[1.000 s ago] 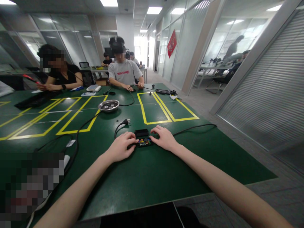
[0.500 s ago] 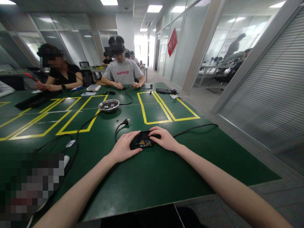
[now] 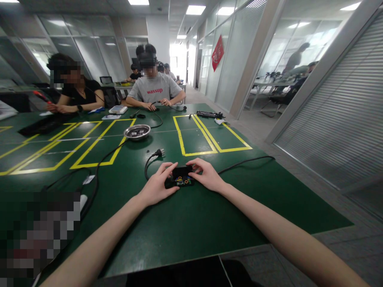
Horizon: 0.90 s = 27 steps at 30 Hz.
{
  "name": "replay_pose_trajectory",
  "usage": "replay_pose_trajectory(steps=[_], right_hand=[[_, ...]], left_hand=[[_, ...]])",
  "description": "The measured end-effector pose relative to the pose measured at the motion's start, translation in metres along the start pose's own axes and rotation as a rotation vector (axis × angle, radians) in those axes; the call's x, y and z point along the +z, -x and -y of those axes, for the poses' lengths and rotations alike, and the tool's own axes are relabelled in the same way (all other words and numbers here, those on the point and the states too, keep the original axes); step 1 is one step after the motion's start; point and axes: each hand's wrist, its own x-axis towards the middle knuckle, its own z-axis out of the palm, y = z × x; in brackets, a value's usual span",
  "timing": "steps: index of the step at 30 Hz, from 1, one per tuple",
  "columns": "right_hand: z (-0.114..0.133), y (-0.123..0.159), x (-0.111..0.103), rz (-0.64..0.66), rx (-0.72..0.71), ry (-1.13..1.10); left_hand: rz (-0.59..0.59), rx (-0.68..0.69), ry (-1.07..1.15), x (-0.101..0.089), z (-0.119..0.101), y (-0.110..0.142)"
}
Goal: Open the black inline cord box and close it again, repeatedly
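A small black box (image 3: 180,177), its case open with coloured parts showing inside, lies on the green table (image 3: 185,223) in front of me. My left hand (image 3: 157,184) grips its left end, fingers curled round it. My right hand (image 3: 206,175) holds its right end, and its fingers rest on the black lid raised behind the box. A black cable (image 3: 245,161) runs off to the right from under my right hand. A second black cord ends in a plug (image 3: 158,153) just beyond the box.
A metal bowl (image 3: 137,132) with small parts stands further back, left of centre. Yellow tape outlines mark the table. Two people sit at the far side handling cables. More black cables cross the left of the table. The table's edge and floor lie to the right.
The black lid, lying flat behind the box a second ago, now stands tilted up over it. Both hands closed in round the box's ends.
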Motion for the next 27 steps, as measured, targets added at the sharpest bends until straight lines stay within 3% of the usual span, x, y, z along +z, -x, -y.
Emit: replay_pose_trajectory(steps=[6, 13, 22, 27], right_hand=[[-0.003, 0.0, 0.005, 0.008, 0.071, -0.076], [0.004, 0.0, 0.0, 0.048, 0.041, -0.092], [0.017, 0.003, -0.01, 0.163, -0.198, 0.014], [0.017, 0.005, -0.013, 0.207, -0.239, 0.046]], left_hand=[[0.005, 0.007, 0.027, 0.0, -0.001, -0.001], [0.015, 0.009, 0.009, -0.003, -0.005, -0.003], [0.031, 0.054, -0.001, -0.007, -0.017, -0.005], [0.029, 0.086, -0.032, -0.007, -0.02, -0.006]])
